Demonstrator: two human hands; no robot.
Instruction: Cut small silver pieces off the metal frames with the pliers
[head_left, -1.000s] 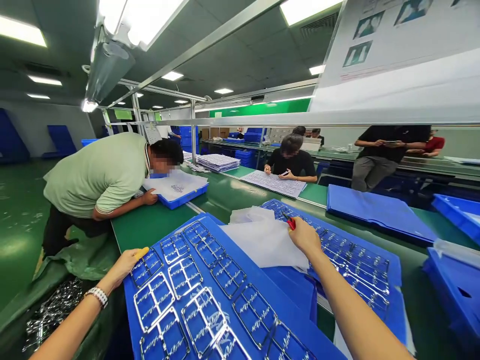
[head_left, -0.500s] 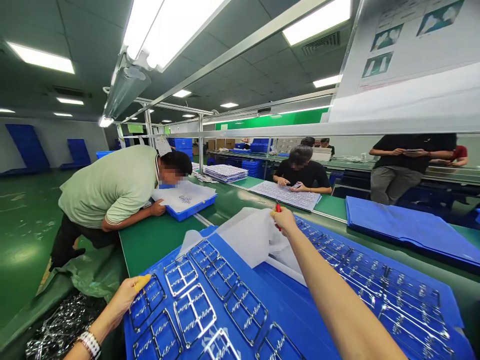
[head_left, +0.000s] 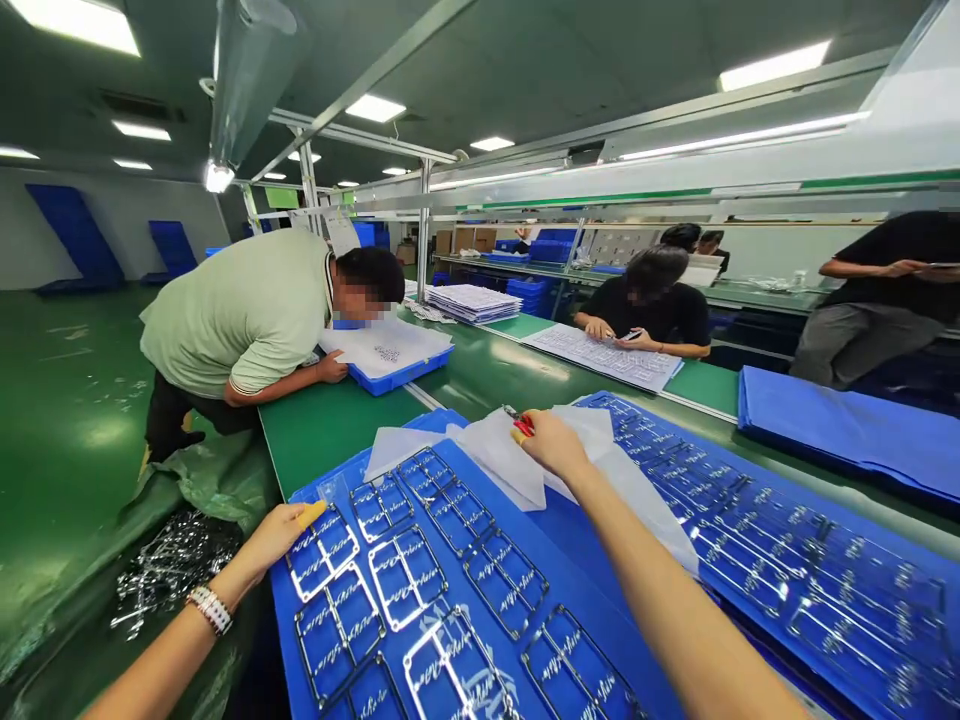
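My left hand (head_left: 279, 530), with a yellow finger cot, rests on the left edge of a blue tray (head_left: 570, 540) that carries several shiny metal frames (head_left: 409, 575). My right hand (head_left: 550, 443) is closed on a red-handled tool (head_left: 523, 423) and on a white translucent sheet (head_left: 502, 455), which is lifted above the tray's far end. A second blue tray (head_left: 757, 530) with more metal frames lies to the right.
A person in a green shirt (head_left: 247, 320) leans over a blue tray with white paper (head_left: 394, 352) on the green bench (head_left: 330, 430). Other people sit or stand behind. Scrap metal (head_left: 169, 565) lies at lower left. Blue sheets (head_left: 847, 430) lie at right.
My right hand lifted the white sheet off the right tray, then drew it left and nearer, over the near tray's far end. The view shifted; my left hand stayed on the tray edge.
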